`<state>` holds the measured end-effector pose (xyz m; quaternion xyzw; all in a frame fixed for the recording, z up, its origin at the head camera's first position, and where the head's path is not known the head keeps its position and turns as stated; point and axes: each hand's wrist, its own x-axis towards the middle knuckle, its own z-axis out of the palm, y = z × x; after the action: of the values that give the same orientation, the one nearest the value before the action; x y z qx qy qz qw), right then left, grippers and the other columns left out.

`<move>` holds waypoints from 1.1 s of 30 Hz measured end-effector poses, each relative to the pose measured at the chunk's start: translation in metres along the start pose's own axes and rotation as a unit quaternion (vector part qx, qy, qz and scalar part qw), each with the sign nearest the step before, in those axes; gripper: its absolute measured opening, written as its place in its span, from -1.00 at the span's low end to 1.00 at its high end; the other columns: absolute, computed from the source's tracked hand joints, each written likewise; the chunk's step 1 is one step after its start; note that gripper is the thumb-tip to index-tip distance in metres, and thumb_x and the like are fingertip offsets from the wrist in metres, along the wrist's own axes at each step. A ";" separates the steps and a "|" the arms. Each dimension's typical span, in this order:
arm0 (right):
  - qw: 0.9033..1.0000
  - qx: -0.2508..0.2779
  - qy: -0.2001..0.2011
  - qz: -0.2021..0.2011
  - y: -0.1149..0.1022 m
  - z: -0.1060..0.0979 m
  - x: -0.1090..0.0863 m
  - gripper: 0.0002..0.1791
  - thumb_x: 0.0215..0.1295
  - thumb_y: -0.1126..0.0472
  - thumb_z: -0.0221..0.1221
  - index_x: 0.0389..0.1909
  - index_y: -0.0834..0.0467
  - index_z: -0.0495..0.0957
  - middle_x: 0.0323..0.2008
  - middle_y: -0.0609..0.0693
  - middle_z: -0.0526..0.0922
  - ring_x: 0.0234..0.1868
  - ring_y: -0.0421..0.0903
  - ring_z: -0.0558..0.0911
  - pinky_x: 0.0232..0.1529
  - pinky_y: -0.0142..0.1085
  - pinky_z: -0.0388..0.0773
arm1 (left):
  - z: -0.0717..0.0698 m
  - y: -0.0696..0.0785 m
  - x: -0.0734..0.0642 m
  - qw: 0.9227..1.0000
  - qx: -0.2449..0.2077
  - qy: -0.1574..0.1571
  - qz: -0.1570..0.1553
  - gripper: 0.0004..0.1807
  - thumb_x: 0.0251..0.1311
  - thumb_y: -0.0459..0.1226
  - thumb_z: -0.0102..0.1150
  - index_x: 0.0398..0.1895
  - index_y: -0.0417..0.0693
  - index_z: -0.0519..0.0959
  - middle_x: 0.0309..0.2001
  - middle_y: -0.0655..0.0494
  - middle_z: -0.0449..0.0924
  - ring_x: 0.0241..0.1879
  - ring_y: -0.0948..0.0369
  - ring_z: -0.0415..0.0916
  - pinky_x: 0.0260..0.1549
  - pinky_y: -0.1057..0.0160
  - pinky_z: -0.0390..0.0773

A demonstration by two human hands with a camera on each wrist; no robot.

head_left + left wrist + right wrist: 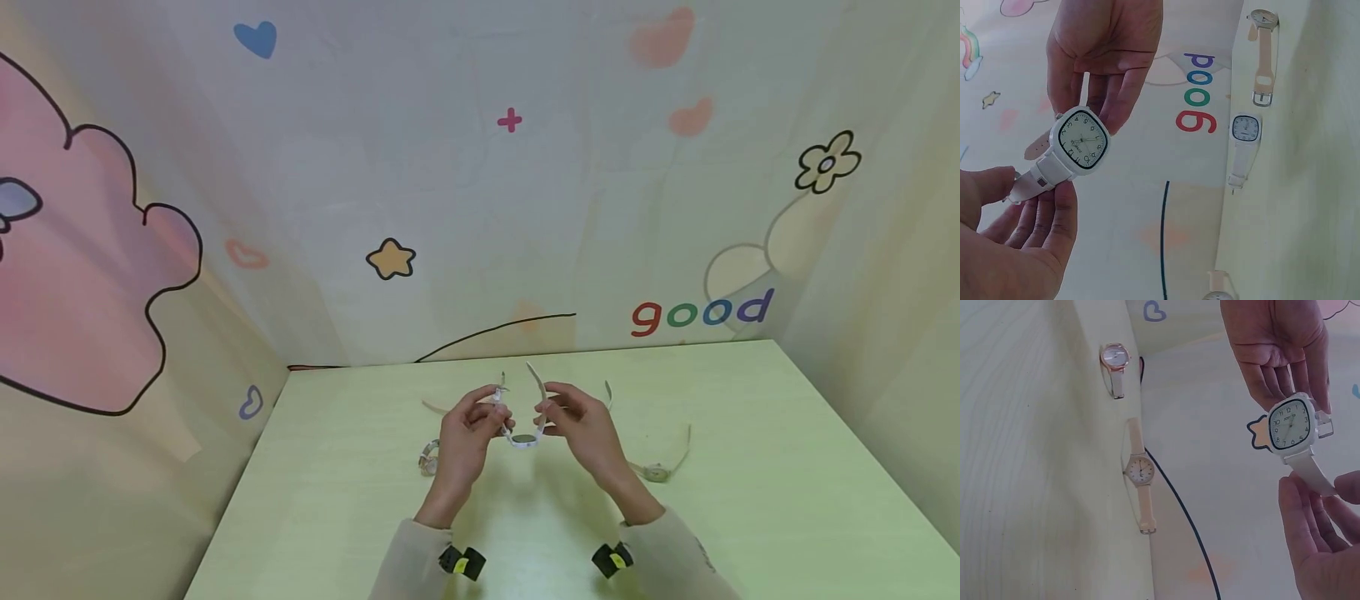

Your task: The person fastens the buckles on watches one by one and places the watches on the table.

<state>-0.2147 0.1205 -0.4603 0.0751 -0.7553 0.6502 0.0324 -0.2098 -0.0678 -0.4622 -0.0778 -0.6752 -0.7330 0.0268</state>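
Note:
A white wristwatch (524, 442) with a rounded-square case hangs between the two hands above the table. In the left wrist view its pale dial (1082, 139) shows black numerals and a dark rim. My left hand (463, 442) pinches the buckle end of the white strap (1047, 176) between thumb and fingers. On the other side, my right hand (588, 429) holds the plain strap half (1311, 474) between thumb and fingertips. The strap is unfastened, with both halves standing up from the case and the metal buckle (1325, 428) showing beyond the dial.
Several other watches lie around the table (750, 517): a rose-gold-cased one (1115, 357), one with a peach strap (1140, 470), a white square one (1245, 128) and one with a beige strap (1264, 56). A printed curtain (450, 167) hangs behind.

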 end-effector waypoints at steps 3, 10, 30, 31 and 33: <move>1.000 0.003 0.003 -0.012 -0.004 -0.003 -0.003 -0.64 0.42 0.26 0.13 0.19 0.24 0.49 -0.09 0.35 0.65 -0.18 -0.03 0.74 -0.15 -0.29 0.70 | 0.001 0.006 -0.002 1.000 -0.001 -0.004 0.005 -0.64 0.30 -0.27 0.23 0.14 -0.14 0.53 -0.21 -0.19 0.66 -0.32 0.28 0.67 -0.17 0.29 0.68; 0.998 0.008 0.016 -0.054 -0.014 -0.007 -0.010 -0.69 0.41 0.26 0.14 0.12 0.24 0.52 -0.17 0.29 0.66 -0.25 -0.21 0.73 -0.16 -0.30 0.70 | 0.005 0.019 -0.008 1.000 0.007 -0.003 0.029 -0.70 0.32 -0.25 0.21 0.05 -0.20 0.56 -0.23 -0.23 0.65 -0.35 0.28 0.66 -0.20 0.30 0.68; 0.992 -0.031 0.027 -0.122 -0.048 -0.014 -0.031 -0.71 0.37 0.21 0.20 0.05 0.22 0.58 -0.17 0.18 0.71 -0.22 -0.26 0.71 -0.12 -0.42 0.65 | 0.008 0.048 -0.018 0.995 0.047 -0.026 0.083 -0.77 0.32 -0.21 0.22 0.00 -0.04 0.60 -0.20 -0.16 0.71 -0.17 -0.08 0.69 -0.14 0.31 0.66; 0.991 -0.037 0.026 -0.124 -0.049 -0.015 -0.032 -0.71 0.38 0.21 0.20 0.06 0.21 0.58 -0.17 0.17 0.72 -0.21 -0.26 0.71 -0.11 -0.43 0.64 | 0.008 0.049 -0.018 0.995 0.047 -0.024 0.084 -0.77 0.32 -0.21 0.22 -0.01 -0.04 0.60 -0.19 -0.14 0.71 -0.15 -0.13 0.68 -0.14 0.31 0.66; 0.990 -0.046 0.025 -0.128 -0.050 -0.015 -0.034 -0.71 0.37 0.21 0.20 0.07 0.20 0.58 -0.16 0.15 0.73 -0.20 -0.28 0.72 -0.08 -0.45 0.63 | 0.009 0.051 -0.020 0.995 0.049 -0.020 0.088 -0.77 0.32 -0.21 0.21 -0.01 -0.05 0.61 -0.17 -0.11 0.71 -0.15 -0.14 0.67 -0.13 0.31 0.66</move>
<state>-0.1740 0.1309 -0.4139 0.1531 -0.7675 0.6069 0.1380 -0.1825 -0.0650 -0.4138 -0.1500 -0.7015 -0.6919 0.0819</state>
